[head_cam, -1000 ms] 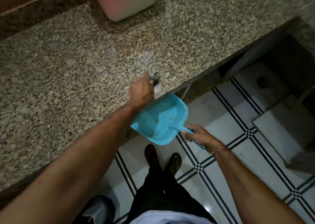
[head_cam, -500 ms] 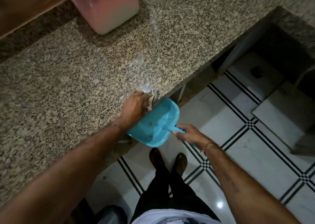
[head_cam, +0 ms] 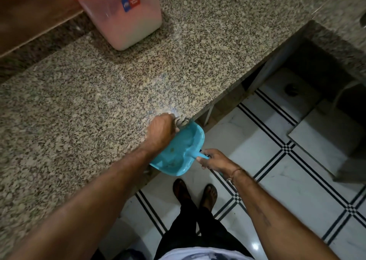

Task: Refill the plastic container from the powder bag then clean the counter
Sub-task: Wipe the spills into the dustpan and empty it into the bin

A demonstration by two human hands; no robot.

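A clear plastic container (head_cam: 126, 18) with a red lid, filled with pale powder, stands at the back of the speckled granite counter (head_cam: 89, 93). My left hand (head_cam: 161, 130) is at the counter's front edge, closed around a small crumpled cloth (head_cam: 181, 122) pressed to the granite. My right hand (head_cam: 214, 159) grips the handle of a blue dustpan (head_cam: 178, 153), held just under the edge below the cloth. A few specks lie in the pan. No powder bag is in view.
A wooden ledge (head_cam: 29, 18) runs along the back left. The counter turns a corner at the right (head_cam: 336, 32), with a dark recess below it. White floor tiles with black lines (head_cam: 287, 160) surround my feet (head_cam: 195, 193).
My left hand has drawn the cloth back from farther in on the counter to its front edge, above the dustpan. The view has tilted up, so more of the container shows.
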